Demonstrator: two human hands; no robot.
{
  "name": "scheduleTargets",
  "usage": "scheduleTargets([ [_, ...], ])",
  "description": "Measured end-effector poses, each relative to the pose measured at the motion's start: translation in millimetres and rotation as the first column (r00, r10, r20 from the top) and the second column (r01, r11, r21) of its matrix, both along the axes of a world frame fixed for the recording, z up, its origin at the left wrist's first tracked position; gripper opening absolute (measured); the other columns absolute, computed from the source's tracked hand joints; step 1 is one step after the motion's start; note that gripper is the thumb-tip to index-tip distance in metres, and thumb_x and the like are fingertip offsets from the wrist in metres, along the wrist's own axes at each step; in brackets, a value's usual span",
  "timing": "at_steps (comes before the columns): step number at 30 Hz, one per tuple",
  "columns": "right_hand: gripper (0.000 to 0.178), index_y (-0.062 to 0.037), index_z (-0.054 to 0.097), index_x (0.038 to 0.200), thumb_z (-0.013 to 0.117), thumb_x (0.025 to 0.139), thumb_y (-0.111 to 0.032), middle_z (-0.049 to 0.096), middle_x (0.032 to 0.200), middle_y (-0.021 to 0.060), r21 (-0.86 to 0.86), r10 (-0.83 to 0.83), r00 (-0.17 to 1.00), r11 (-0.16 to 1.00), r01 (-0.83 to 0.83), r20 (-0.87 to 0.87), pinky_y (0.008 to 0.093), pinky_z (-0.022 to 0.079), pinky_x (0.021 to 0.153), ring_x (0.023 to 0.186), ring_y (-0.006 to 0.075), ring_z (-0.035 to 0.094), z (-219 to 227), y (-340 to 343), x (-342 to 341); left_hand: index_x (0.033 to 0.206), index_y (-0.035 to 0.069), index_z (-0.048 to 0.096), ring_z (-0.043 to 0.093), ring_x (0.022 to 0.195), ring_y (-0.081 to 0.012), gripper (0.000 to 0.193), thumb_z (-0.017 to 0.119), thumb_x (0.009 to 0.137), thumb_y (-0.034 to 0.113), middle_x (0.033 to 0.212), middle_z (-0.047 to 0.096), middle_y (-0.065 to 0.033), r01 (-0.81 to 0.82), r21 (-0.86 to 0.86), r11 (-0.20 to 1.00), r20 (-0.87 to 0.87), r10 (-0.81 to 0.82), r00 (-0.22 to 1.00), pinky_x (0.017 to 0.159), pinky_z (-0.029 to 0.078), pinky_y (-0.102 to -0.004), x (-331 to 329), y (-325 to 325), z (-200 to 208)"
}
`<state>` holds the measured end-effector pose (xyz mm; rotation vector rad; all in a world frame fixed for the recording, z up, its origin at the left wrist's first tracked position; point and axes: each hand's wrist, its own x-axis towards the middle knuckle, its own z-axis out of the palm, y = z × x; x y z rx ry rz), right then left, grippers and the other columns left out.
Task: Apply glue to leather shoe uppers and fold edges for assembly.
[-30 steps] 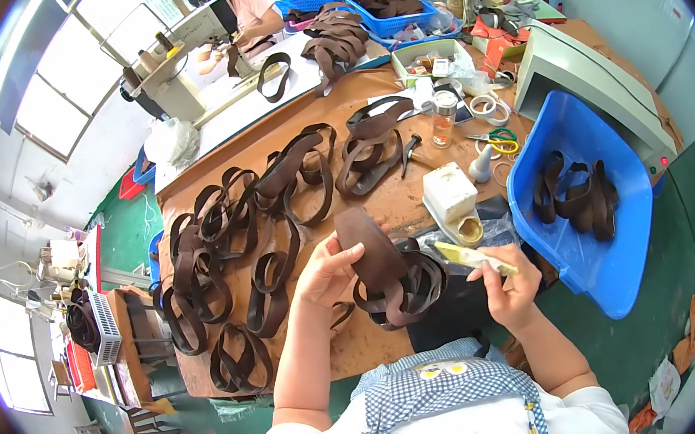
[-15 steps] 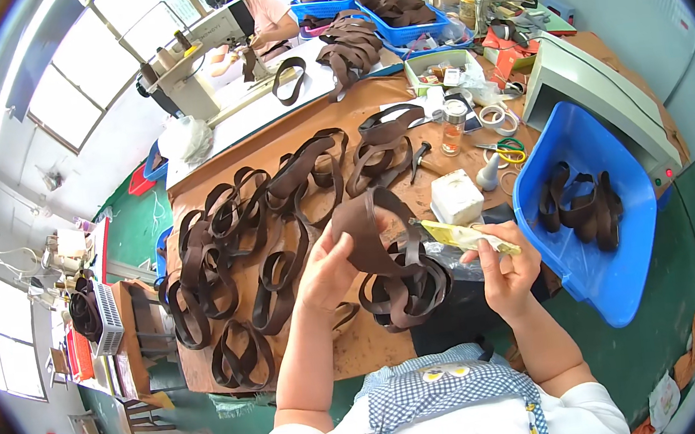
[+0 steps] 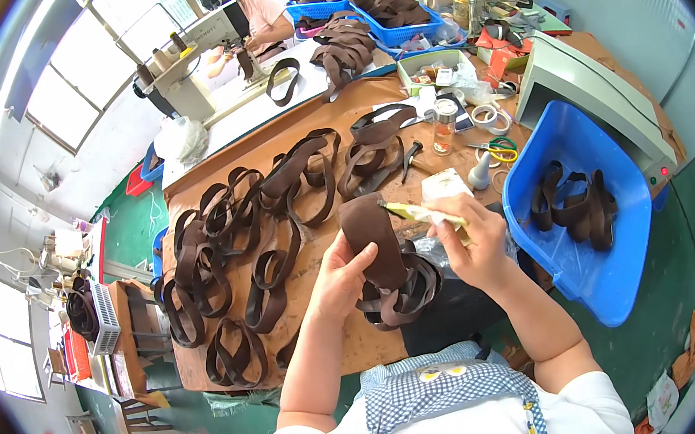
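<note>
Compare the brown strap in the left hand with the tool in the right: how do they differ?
The strap is dark brown; the tool is yellow-green and whitish. The strap is broad and curved; the tool is slim and looks straight. Both are held, by left hand and right hand respectively.

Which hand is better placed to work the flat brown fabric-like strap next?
Right hand, probably: it holds a slim yellow-green tool, its tip at the strap. The left hand grips the strap.
</note>
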<state>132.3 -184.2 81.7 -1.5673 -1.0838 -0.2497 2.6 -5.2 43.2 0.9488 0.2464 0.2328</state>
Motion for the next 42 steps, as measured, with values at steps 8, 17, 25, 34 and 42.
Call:
scheduleTargets([
  [8, 0.022, -0.0024, 0.065, 0.103, 0.063, 0.081, -0.002, 0.068, 0.090, 0.0115, -0.104, 0.087, 0.954, 0.993, -0.060, 0.287, 0.0479, 0.055, 0.091, 0.082, 0.0293, 0.069, -8, -22, -19, 0.127, 0.002, 0.055, 0.063, 0.110, -0.0183, 0.033, 0.061, 0.095, 0.003, 0.121, 0.065, -0.0081, -0.028, -0.182, 0.983, -0.042, 0.021, 0.999, 0.097, 0.050, -0.0334, 1, 10, -4],
  [17, 0.022, 0.0003, 0.065, 0.102, 0.061, 0.081, 0.003, 0.068, 0.086, 0.0112, -0.127, 0.062, 0.967, 0.991, -0.031, 0.247, 0.0457, 0.055, 0.091, 0.075, 0.0247, 0.069, -29, -43, -26, 0.126, 0.002, 0.057, 0.065, 0.110, -0.0215, 0.033, 0.060, 0.094, 0.001, 0.121, 0.065, -0.0103, -0.017, -0.264, 0.964, -0.100, -0.010, 0.995, 0.096, 0.052, -0.0344, 3, 39, -31],
  [25, 0.016, 0.0061, 0.061, 0.107, 0.058, 0.092, 0.005, 0.064, 0.098, 0.0184, 0.026, -0.032, 0.999, 0.999, 0.031, 0.016, 0.0274, 0.056, 0.061, 0.069, 0.0190, 0.067, -26, -32, -17, 0.130, 0.006, 0.055, 0.064, 0.107, -0.0167, 0.039, 0.061, 0.092, -0.002, 0.117, 0.065, -0.0072, -0.104, -0.004, 0.995, -0.012, 0.103, 0.995, 0.090, 0.054, -0.0325, 2, 31, -26],
  [34, 0.018, 0.0044, 0.065, 0.106, 0.060, 0.088, 0.005, 0.066, 0.092, 0.0151, -0.010, 0.083, 0.997, 0.997, -0.083, 0.003, 0.0344, 0.058, 0.075, 0.070, 0.0200, 0.067, -14, -11, -11, 0.138, 0.004, 0.048, 0.067, 0.107, -0.0198, 0.041, 0.058, 0.098, 0.007, 0.121, 0.065, -0.0100, -0.052, 0.003, 0.999, -0.047, 0.052, 0.998, 0.086, 0.059, -0.0369, -6, 29, -19],
  [42, 0.021, -0.0023, 0.071, 0.098, 0.066, 0.077, 0.000, 0.070, 0.090, 0.0108, -0.115, 0.220, 0.961, 0.972, -0.203, 0.168, 0.0442, 0.055, 0.091, 0.084, 0.0277, 0.069, -6, 0, -5, 0.133, 0.005, 0.052, 0.068, 0.098, -0.0134, 0.035, 0.056, 0.099, 0.010, 0.115, 0.066, -0.0052, -0.024, -0.025, 0.999, -0.111, 0.021, 0.994, 0.074, 0.059, -0.0242, -12, 43, -19],
])
